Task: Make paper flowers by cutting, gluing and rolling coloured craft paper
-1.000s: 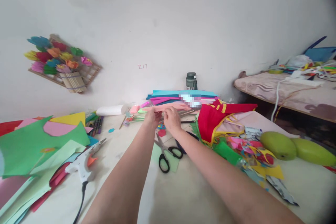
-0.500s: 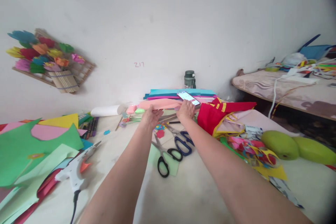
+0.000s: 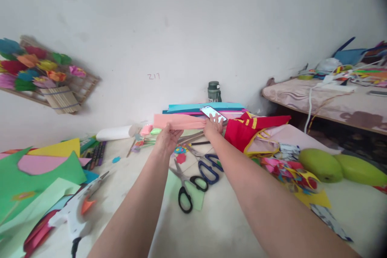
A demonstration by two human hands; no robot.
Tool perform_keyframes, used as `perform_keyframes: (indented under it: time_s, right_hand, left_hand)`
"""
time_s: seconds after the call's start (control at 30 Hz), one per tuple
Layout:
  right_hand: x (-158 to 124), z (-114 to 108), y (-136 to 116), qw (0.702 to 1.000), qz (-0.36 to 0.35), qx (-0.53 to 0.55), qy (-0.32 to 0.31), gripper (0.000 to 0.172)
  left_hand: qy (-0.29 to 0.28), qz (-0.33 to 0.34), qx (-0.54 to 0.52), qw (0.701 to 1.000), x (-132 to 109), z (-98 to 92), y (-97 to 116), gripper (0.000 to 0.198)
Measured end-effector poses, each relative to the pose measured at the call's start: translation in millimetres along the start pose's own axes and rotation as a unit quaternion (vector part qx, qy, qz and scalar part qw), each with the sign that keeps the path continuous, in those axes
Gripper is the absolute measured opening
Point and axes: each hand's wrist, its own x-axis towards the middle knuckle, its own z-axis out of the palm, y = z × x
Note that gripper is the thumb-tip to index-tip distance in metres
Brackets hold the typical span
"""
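A long strip of peach-coloured paper (image 3: pixel 181 121) is stretched between my two hands at the back of the table. My left hand (image 3: pixel 169 139) grips its lower edge near the left end. At the right end my right hand (image 3: pixel 212 126) pinches the strip, its outer fingers spread over the phone (image 3: pixel 214 113). The phone lies with its screen lit on a stack of blue and pink paper (image 3: pixel 184 107). Below my hands lie black-handled scissors (image 3: pixel 185 193) and blue-handled scissors (image 3: pixel 208 168), near small paper cut-outs (image 3: pixel 180 158).
On the left are a white glue gun (image 3: pixel 72 213), green paper sheets (image 3: pixel 51 175), markers (image 3: pixel 98 153) and a white roll (image 3: pixel 115 133). To the right lie a red cloth (image 3: pixel 238 135), green mangoes (image 3: pixel 320 165) and paper scraps. A dark bottle (image 3: pixel 213 92) stands by the wall.
The peach strip has turned to show a broader, flatter face, and its left end stands clearer. My right hand's fingers have spread onto the phone. The whole view has shifted slightly right.
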Motion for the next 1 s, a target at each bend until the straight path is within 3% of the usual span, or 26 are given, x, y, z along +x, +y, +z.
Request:
perform_keyframes:
  time_s: [0.33, 0.73, 1.0]
  right_hand:
    - [-0.2, -10.4, -0.6, 0.999, 0.023, -0.013, -0.032, 0.046]
    - [3.4, -9.0, 0.5, 0.999, 0.025, -0.021, -0.032, 0.047]
    - [4.0, -7.5, 1.5, 0.999, 0.022, -0.009, -0.025, 0.048]
  left_hand:
    - [0.027, 0.029, -0.001, 0.999, -0.6, 4.0, 21.9, 0.017]
    - [0.076, 0.086, -0.043, 0.993, -1.0, -13.5, 57.5, 0.02]
    - [0.069, 0.101, -0.06, 0.991, -3.4, -10.8, 70.3, 0.018]
